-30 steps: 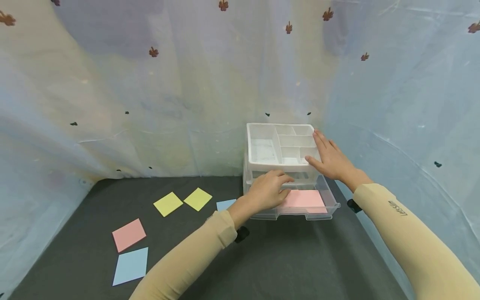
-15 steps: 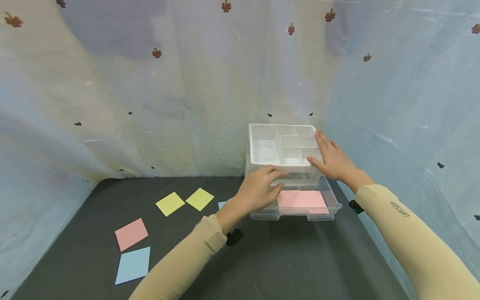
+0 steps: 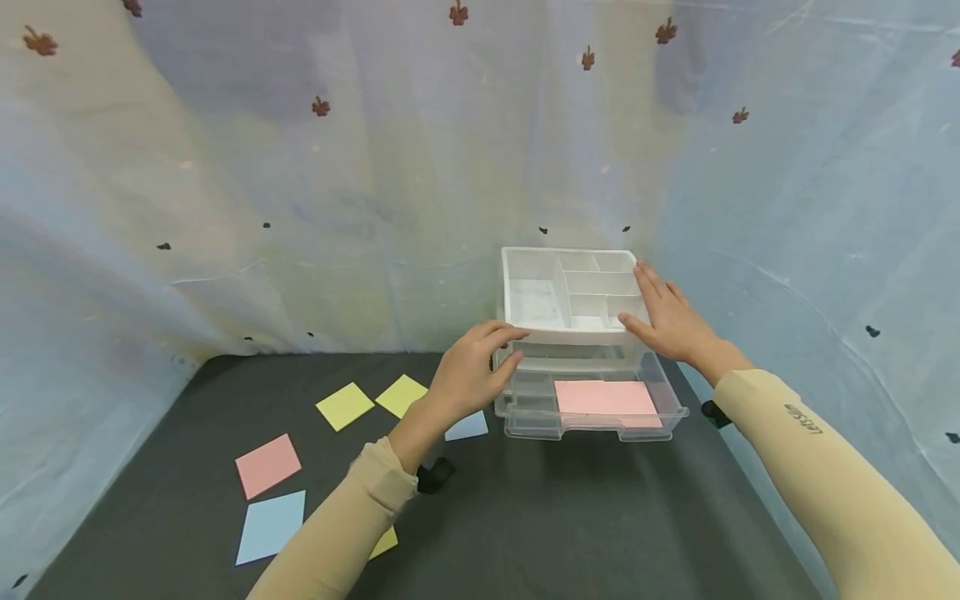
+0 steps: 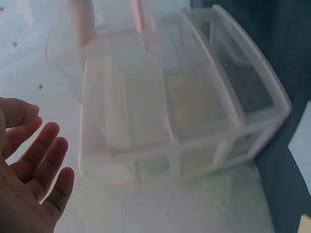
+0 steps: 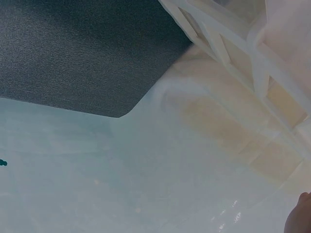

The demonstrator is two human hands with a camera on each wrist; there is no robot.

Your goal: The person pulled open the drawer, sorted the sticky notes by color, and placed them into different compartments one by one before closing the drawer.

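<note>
Left hand (image 3: 467, 372): fingers loosely bent, thumb parted, nothing held, just beside drawer unit (image 3: 573, 337). Right hand (image 3: 670, 323): fingers extended, resting against unit's right rim, gripping nothing visible. Pink paper (image 3: 606, 399) lay inside pulled-out drawer (image 3: 534, 427), toward surface's (image 3: 585, 533) back right corner. Step in hand seemed loading drawer; next move likely called for pinching up yellow note (image 3: 345, 406) or pink note (image 3: 267, 466) nearer left edge.

A person's left forearm (image 3: 337, 525) and right forearm (image 3: 832, 467) stretch forward, the left grip (image 3: 471, 371) loosely bent, thumb (image 3: 508, 367) apart, the right grip (image 3: 671, 323) with fingers (image 3: 649, 283) nearly straight.
</note>
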